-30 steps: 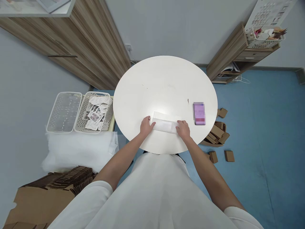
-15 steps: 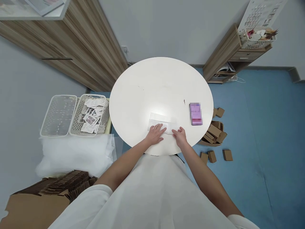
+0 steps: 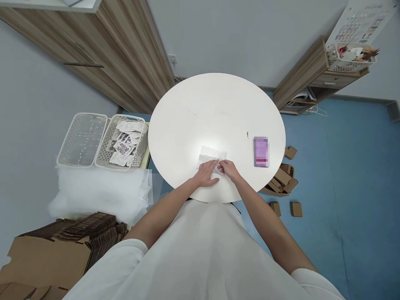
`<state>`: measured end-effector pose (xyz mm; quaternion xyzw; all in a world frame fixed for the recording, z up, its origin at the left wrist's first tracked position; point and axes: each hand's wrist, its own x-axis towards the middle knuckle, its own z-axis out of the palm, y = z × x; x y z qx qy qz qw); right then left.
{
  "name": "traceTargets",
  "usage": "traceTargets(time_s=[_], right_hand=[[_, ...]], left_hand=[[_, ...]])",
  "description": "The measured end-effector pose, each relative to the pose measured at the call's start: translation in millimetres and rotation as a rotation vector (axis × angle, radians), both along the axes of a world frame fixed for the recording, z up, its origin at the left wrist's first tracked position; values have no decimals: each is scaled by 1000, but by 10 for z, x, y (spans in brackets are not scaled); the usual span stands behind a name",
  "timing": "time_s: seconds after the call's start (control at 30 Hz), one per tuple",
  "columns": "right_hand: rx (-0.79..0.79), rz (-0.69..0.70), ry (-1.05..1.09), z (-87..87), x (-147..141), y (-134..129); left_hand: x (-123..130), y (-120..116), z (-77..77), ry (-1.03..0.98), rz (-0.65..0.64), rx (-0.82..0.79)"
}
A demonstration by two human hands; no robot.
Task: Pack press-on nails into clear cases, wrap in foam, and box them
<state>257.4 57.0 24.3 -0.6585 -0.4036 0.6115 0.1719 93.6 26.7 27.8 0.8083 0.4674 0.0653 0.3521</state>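
Observation:
A thin white wrapping sheet (image 3: 206,154), folded into a small flat packet, lies near the front edge of the round white table. My left hand (image 3: 205,173) rests flat on its front part, thumb spread away from the fingers, pressing it down. At the packet's right end, my right hand (image 3: 228,168) pinches the sheet's edge, which is turned back toward the left hand. The fingertips of both hands almost meet. Whatever the sheet may enclose is hidden. To the right on the table lies a purple packet (image 3: 261,151), its print blurred.
Left of the table (image 3: 218,100) stand a basket of printed cards (image 3: 125,141) and a basket of clear items (image 3: 83,139). White foam sheets (image 3: 103,187) and stacked flat cardboard (image 3: 46,258) lie nearer me. Small brown boxes (image 3: 283,177) sit on the floor at right.
My right hand has moved left, bringing the sheet's right end over toward my left hand. The left hand stays pressed on the sheet. The whole view has shifted slightly.

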Motion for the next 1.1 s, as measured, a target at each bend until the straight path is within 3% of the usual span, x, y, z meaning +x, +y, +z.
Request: traceTargets(time_s=[0.17, 0.33, 0.4, 0.47, 0.6, 0.67, 0.83, 0.97, 1.1], right_hand=[[52, 123, -24, -61, 71, -6], [396, 414, -397, -59, 132, -114], [466, 530, -491, -59, 102, -163], [472, 596, -551, -68, 56, -193], [460, 634, -597, -89, -16, -184], [456, 638, -587, -90, -28, -159], [456, 688, -529, -72, -33, -141], [477, 731, -460, -81, -44, -210], [486, 693, -418, -109, -35, -250]], left_hand=[[-35, -30, -2, 118, -95, 108], [-136, -62, -44, 169, -107, 120], [-170, -93, -52, 158, -69, 98], [-199, -148, -78, 151, 76, 65], [-277, -242, -182, 141, 666, -102], [-318, -228, -226, 90, 832, -226], [-340, -96, -259, -77, 973, -487], [-343, -94, -274, -200, 1083, -548], [-424, -126, -255, -196, 959, -680]])
